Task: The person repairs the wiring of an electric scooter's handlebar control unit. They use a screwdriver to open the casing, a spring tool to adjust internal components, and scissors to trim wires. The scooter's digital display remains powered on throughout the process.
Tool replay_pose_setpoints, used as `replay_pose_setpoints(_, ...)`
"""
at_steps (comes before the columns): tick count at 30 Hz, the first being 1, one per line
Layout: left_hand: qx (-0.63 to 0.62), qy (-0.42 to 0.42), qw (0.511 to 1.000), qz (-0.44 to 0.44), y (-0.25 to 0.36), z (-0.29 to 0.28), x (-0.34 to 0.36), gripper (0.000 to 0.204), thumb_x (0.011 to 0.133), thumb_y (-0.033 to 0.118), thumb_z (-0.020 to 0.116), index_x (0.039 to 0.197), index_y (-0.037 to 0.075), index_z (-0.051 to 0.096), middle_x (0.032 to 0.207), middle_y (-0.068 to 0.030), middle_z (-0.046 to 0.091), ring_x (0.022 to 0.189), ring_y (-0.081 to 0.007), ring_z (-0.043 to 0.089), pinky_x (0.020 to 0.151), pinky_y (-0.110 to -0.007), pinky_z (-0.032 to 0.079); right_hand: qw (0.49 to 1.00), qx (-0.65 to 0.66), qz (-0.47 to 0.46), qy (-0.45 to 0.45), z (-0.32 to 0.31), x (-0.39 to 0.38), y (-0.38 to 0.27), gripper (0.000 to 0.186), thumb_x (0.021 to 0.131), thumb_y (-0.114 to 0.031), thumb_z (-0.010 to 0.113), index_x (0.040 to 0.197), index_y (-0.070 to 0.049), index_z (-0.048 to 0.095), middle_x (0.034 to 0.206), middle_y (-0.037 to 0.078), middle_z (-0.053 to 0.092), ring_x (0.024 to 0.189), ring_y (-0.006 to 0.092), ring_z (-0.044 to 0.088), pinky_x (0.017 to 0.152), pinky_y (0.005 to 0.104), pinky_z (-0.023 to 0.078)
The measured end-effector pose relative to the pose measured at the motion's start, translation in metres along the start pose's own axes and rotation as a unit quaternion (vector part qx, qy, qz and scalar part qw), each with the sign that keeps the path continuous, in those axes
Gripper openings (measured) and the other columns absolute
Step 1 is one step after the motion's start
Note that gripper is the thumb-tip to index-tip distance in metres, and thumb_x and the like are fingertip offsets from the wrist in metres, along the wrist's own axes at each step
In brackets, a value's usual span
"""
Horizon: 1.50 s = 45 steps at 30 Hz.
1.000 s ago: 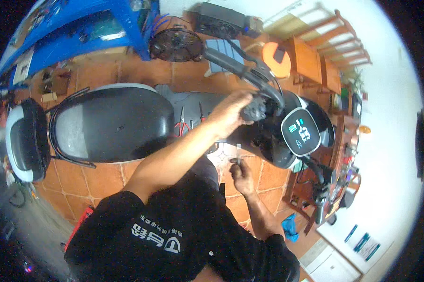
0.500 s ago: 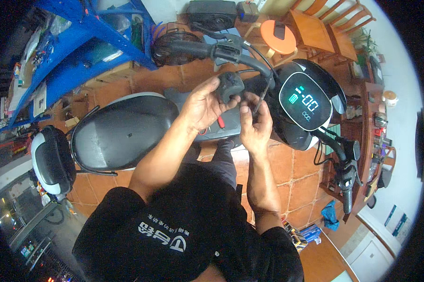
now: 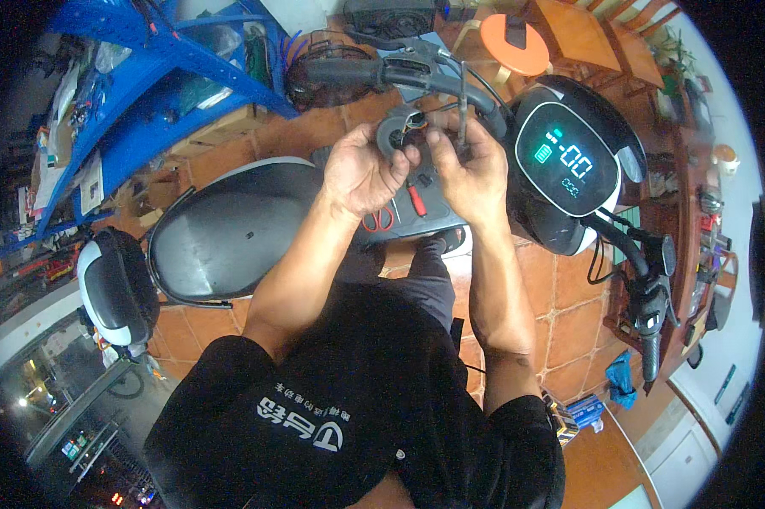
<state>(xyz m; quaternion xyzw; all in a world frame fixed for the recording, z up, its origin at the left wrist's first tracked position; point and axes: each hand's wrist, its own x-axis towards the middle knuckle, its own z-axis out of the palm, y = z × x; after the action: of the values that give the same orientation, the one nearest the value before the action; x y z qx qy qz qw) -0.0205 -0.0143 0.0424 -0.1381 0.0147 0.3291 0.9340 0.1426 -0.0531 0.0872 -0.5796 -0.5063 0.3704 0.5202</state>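
My left hand (image 3: 359,174) is closed round a dark handlebar switch housing (image 3: 388,136), its hollow side turned up with thin coloured wires (image 3: 415,121) showing. Just to the right, my right hand (image 3: 474,174) has its thumb and index finger drawn together at these wires. A thin metal rod (image 3: 462,106) stands up out of its grasp; the rod's lower end is hidden by the fingers. Below the hands, a red-handled screwdriver (image 3: 416,200) and red-handled scissors (image 3: 379,220) lie on the scooter's grey footboard (image 3: 433,222).
The scooter's black seat (image 3: 234,233) is to the left, its lit display (image 3: 556,165) to the right. Beyond my hands runs the left handlebar (image 3: 416,76). A blue rack (image 3: 187,64) stands far left, an orange stool (image 3: 514,47) far right.
The switch housing has been turned over, so its inside and wires now show. My right hand has moved up to the wires, and the rod in it now points more upright. The view has shifted slightly.
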Motion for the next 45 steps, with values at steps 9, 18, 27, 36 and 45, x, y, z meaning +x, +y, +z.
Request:
replay_pose_setpoints(9,-0.044,0.010,0.998,-0.049,0.003,-0.001,0.002,0.046,0.098,0.027,0.036,0.122,-0.010,0.050,0.101,-0.0238,0.058,0.062,-0.0238,0.054,0.038,-0.027,0.045,0.992,0.002,0.116,-0.054,0.001,0.004,0.002,0.015,0.080,-0.015,0.074,0.090,-0.003,0.073,0.068,0.002,0.066,0.063,0.0081,0.059,0.059,0.0264,0.049)
replay_pose_setpoints(18,-0.016,0.014,0.998,-0.059,0.004,-0.013,0.000,0.047,0.098,0.030,0.038,0.118,-0.009,0.054,0.096,-0.0171,0.063,0.070,-0.0262,0.060,0.038,-0.025,0.044,0.994,-0.037,0.107,0.003,0.020,-0.002,0.005,0.022,0.074,-0.022,0.079,0.087,-0.004,0.073,0.065,0.007,0.064,0.058,0.0142,0.061,0.057,0.0302,0.050)
replay_pose_setpoints(27,0.065,0.036,0.997,-0.025,0.000,-0.016,-0.004,0.047,0.098,0.035,0.037,0.120,-0.002,0.057,0.098,-0.0156,0.067,0.075,-0.0255,0.063,0.053,-0.028,0.048,0.987,-0.025,0.157,0.033,0.030,-0.004,0.003,0.020,0.075,-0.018,0.075,0.081,0.000,0.069,0.065,0.009,0.064,0.059,0.0155,0.062,0.059,0.0317,0.051)
replay_pose_setpoints(36,0.177,0.004,0.984,0.037,-0.003,-0.018,-0.007,0.053,0.096,0.044,0.052,0.132,0.005,0.047,0.110,-0.0140,0.063,0.080,-0.0235,0.064,0.063,-0.031,0.051,0.983,0.017,0.181,0.018,0.023,-0.006,0.001,0.018,0.078,-0.015,0.072,0.086,0.001,0.069,0.067,0.006,0.066,0.060,0.0103,0.061,0.058,0.0281,0.051)
replay_pose_setpoints(45,0.304,0.027,0.950,0.069,0.002,-0.033,-0.006,0.059,0.093,0.043,0.060,0.136,0.007,0.044,0.116,-0.0107,0.060,0.092,-0.0185,0.059,0.070,-0.029,0.049,0.980,0.038,0.191,-0.052,0.018,-0.001,0.006,0.016,0.078,-0.013,0.075,0.085,0.000,0.070,0.068,0.005,0.066,0.060,0.0094,0.060,0.057,0.0273,0.050)
